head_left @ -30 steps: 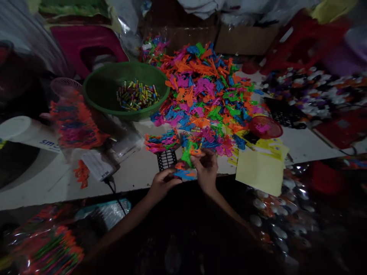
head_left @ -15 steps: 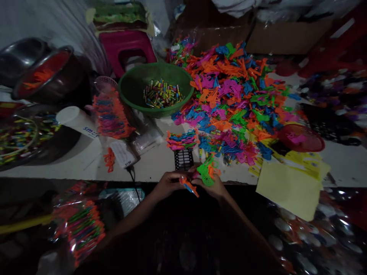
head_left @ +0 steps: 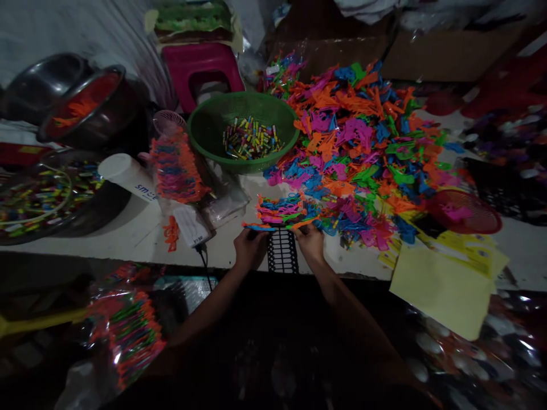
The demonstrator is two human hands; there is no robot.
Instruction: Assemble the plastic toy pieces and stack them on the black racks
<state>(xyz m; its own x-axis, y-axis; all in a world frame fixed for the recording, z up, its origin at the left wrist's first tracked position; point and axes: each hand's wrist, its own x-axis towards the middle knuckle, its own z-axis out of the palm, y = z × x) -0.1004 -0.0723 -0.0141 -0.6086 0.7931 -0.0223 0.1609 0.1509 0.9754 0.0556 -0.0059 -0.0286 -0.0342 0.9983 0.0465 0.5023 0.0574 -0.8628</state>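
Note:
My left hand (head_left: 249,248) pinches the end of a thin plastic toy piece (head_left: 255,227), blue with an orange tip, at the near side of a row of pieces. Opposite it, my right hand (head_left: 311,244) pinches a green and orange plastic toy piece (head_left: 304,224) at the row's right end. Between the hands runs a black slotted rack (head_left: 282,250), flat on the table. Its far part carries the row of stacked toy pieces (head_left: 280,208), pink, blue, orange and green. The fingertips are partly hidden and dim.
A big heap of loose plastic pieces (head_left: 354,136) covers the back right. Left of it stands a green basin (head_left: 200,139) with small striped tubes. A white cylinder (head_left: 123,173), a white box (head_left: 190,225) with a cable, yellow sheets (head_left: 442,285) and a red basket (head_left: 491,219) lie around.
Both hands have moved forward from the table edge to the rack, carrying toy pieces, and have spread apart. The pieces now lie level across the rack. The view has shifted slightly left.

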